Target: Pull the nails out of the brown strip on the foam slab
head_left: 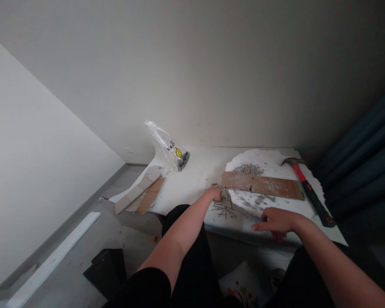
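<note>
Left hand (215, 193) reaches a pile of nails (223, 208) just beside the wooden board (263, 185) on the counter (195, 175); its grip cannot be told. Right hand (276, 220) rests open, flat, near the board.

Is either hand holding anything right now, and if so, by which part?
No hold can be made out. The left hand is curled by the nails at the plank's end; the right hand rests flat on the table. The hammer lies untouched.
</note>
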Demonstrator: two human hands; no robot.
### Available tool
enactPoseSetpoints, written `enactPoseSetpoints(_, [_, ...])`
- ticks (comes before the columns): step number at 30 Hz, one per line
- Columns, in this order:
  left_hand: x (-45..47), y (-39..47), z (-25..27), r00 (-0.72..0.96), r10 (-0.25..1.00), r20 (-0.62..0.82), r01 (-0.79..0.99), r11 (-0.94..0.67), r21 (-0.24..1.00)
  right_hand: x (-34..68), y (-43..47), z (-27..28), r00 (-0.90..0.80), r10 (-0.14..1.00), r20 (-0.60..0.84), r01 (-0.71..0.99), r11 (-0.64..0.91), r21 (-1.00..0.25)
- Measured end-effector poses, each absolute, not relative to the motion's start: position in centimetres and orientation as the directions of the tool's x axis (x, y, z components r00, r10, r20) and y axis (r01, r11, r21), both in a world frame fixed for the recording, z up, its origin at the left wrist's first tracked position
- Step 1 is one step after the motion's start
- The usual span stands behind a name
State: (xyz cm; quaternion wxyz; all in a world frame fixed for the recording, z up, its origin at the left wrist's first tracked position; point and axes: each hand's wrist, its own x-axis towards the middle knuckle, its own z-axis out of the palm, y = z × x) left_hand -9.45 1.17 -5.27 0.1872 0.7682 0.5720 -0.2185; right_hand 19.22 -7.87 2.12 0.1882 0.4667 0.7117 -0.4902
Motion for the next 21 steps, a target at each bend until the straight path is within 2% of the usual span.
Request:
enactPoseSetpoints(5, [-9.6,1.5,-5.1,0.248,0.801,-0.545,0.960,-0.279,0.026,18.2,-7.9,1.9,-0.463,0.420,-0.780,0.874,0.070,-0.481])
enactPoseSetpoints(8, [-9.5,1.6,-5.1,0.281,0.795,-0.538,0.947,-0.321,0.021,17.3,-6.6,3.3,-0.580,0.390,-0.715,0.796,0.085,-0.600])
enactPoseSetpoints(10, [-9.4,1.6,-5.2,0.284,0.784,-0.552,0.939,-0.344,-0.006,16.9,-4.9,4.4,-0.643,0.488,-0.590,0.719,0.119,-0.685])
enactPoseSetpoints(12, [-9.3,1.7,-5.2,0.274,0.774,-0.571,0.935,-0.353,-0.030,17.1,-3.0,5.0,-0.593,0.702,-0.394,0.696,0.202,-0.689])
enactPoseSetpoints(14, [-9.3,1.7,-5.3,0.266,0.769,-0.581,0.936,-0.350,-0.034,18.0,-1.4,4.8,-0.436,0.888,-0.150,0.751,0.266,-0.604])
enactPoseSetpoints(16, [-9.5,1.8,-5.3,0.258,0.767,-0.588,0.940,-0.340,-0.032,19.2,-0.3,3.9,-0.345,0.938,-0.028,0.844,0.296,-0.447])
enactPoseSetpoints(18, [-9.6,2.0,-5.3,0.250,0.770,-0.587,0.945,-0.327,-0.026,20.5,0.2,2.8,-0.345,0.938,-0.036,0.900,0.319,-0.298])
enactPoseSetpoints(21, [-9.8,2.3,-5.5,0.236,0.776,-0.585,0.953,-0.303,-0.017,21.6,0.5,1.5,-0.342,0.931,-0.131,0.936,0.325,-0.133])
